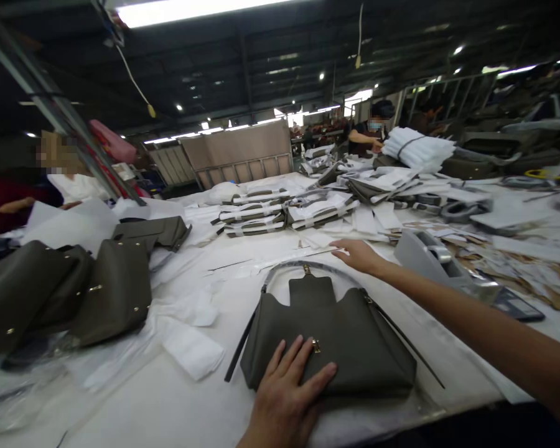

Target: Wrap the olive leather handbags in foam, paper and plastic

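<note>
A dark olive handbag (pixel 350 342) lies on the white-covered table (pixel 224 410) in front of me, its flap folded up and its wrapped handle (pixel 280 269) arched away from me. Thin side straps hang at both ends, and a small gold clasp (pixel 316 346) sits on the front. My left hand (pixel 289 386) rests flat on the bag's front, fingers spread beside the clasp. Beyond the handle, my right hand (pixel 354 255) has its fingertips closed on one end of a long thin strip (pixel 280 258) lying across the table.
More olive bags (pixel 116 286) stand at the left beside crumpled white paper (pixel 191 348). Wrapped bags (pixel 256 214) lie stacked further back. At the right are a grey tape dispenser (pixel 424 258), a dark flat device (pixel 518 305) and paper scraps. Co-workers stand at the left and far back.
</note>
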The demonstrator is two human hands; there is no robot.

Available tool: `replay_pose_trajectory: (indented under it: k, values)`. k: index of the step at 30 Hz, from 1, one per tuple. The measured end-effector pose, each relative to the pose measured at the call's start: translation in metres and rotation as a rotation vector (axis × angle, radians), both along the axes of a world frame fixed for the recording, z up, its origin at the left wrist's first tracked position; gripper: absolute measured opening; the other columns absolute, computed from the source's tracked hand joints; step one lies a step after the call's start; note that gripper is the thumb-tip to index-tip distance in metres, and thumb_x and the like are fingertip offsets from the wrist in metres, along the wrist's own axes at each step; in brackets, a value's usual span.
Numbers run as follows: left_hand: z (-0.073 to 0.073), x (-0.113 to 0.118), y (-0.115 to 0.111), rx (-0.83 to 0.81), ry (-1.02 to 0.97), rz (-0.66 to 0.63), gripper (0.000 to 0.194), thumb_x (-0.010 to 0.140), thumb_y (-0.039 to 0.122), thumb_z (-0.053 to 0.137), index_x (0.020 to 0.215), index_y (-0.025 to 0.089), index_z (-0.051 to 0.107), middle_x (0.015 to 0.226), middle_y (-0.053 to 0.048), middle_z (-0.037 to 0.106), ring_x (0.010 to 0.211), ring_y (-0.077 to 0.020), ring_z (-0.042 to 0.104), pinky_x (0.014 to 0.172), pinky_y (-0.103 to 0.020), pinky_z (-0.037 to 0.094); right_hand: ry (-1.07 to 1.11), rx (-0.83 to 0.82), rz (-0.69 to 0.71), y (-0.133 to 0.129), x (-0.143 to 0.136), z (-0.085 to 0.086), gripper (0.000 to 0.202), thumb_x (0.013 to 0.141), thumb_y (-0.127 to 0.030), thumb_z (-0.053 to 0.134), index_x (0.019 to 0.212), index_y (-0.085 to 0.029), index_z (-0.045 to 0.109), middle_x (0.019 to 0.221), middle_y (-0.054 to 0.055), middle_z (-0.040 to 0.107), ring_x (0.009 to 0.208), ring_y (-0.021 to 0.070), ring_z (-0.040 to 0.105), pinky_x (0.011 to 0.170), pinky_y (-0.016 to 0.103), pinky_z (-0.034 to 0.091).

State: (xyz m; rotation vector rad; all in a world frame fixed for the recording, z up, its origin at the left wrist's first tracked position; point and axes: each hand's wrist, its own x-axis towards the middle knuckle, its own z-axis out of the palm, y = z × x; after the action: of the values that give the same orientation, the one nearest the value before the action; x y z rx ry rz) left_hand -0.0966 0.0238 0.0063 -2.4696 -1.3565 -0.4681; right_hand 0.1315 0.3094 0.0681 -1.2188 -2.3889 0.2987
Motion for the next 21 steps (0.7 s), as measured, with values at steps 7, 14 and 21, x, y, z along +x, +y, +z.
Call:
replay_pose_trajectory:
  k: [7, 14, 21]
  values:
    - [0.003, -0.002, -0.007, -0.081, -0.042, 0.044, 0.056, 0.097, 0.047, 0.045, 0.149, 0.045, 0.026, 0.156, -0.002, 0.036, 0.144, -0.0221, 0.033, 0.115, -0.044, 0.034, 0.000, -0.062, 0.284, 0.030, -0.117, -0.010, 0.044, 0.088, -0.041, 0.049, 0.118, -0.017, 0.070, 0.120, 0.009, 0.071, 0.095, 0.0280, 0.070, 0.094, 0.042, 0.052]
    - [0.009, -0.003, -0.007, -0.029, 0.031, 0.079, 0.049, 0.099, 0.047, 0.037, 0.148, 0.043, 0.032, 0.153, 0.001, 0.042, 0.143, -0.0213, 0.034, 0.115, -0.043, 0.034, -0.145, 0.013, 0.825, -0.032, -0.275, -0.014, 0.037, 0.092, -0.035, 0.052, 0.122, -0.021, 0.068, 0.125, 0.005, 0.068, 0.116, 0.0252, 0.062, 0.103, 0.036, 0.046]
    - [-0.024, 0.006, 0.002, -0.158, -0.030, 0.135, 0.047, 0.095, 0.050, 0.046, 0.142, 0.051, 0.041, 0.149, 0.008, 0.046, 0.140, -0.0262, 0.040, 0.109, -0.044, 0.045, -0.191, 0.099, 0.678, -0.031, -0.386, -0.043, 0.047, 0.091, -0.013, 0.045, 0.137, -0.013, 0.055, 0.140, 0.016, 0.056, 0.126, 0.0280, 0.055, 0.106, 0.040, 0.043]
